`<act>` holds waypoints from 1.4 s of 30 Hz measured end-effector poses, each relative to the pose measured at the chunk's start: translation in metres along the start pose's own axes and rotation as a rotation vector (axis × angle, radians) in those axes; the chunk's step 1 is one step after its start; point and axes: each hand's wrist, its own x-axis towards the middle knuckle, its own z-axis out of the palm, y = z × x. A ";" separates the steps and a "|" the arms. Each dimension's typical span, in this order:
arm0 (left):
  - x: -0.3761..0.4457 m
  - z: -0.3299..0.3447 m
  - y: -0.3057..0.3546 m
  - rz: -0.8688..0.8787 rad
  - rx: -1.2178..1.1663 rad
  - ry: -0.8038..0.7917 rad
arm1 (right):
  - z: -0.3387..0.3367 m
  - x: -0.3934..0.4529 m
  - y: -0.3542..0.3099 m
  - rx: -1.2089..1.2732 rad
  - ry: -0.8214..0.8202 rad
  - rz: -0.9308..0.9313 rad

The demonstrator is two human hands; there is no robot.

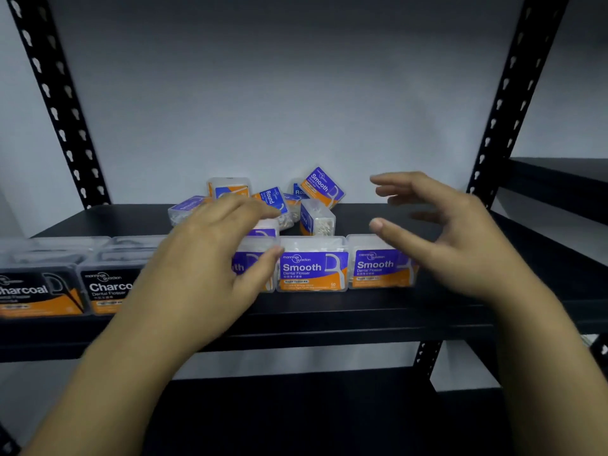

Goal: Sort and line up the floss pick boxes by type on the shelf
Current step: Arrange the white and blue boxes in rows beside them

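Observation:
Along the front edge of the black shelf (329, 311) stand two black Charcoal boxes (108, 287) at the left, then three purple Smooth boxes (312, 269) side by side. Behind them lies a loose heap of purple Smooth and Round boxes (273, 197), some tilted or on their sides. My left hand (210, 255) hovers open over the leftmost Smooth box, partly hiding it. My right hand (444, 232) is open with fingers spread, just above and right of the rightmost Smooth box (378, 268). Neither hand holds anything.
Black perforated uprights (56, 103) frame the shelf on both sides, with a pale wall behind. Another black shelf (559, 179) stands to the right. A lower shelf level (296, 409) lies beneath. More clear-lidded Charcoal boxes sit in a second row behind the front ones.

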 end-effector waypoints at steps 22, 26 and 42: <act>0.180 0.023 -0.081 -0.184 0.335 -0.609 | 0.039 0.197 0.025 -0.776 -0.562 0.148; 0.183 0.025 -0.077 -0.033 0.250 -0.601 | 0.054 0.208 0.037 -0.806 -0.538 0.138; 0.187 0.066 -0.032 0.332 0.193 -0.736 | 0.081 0.194 0.094 -0.604 -0.455 0.237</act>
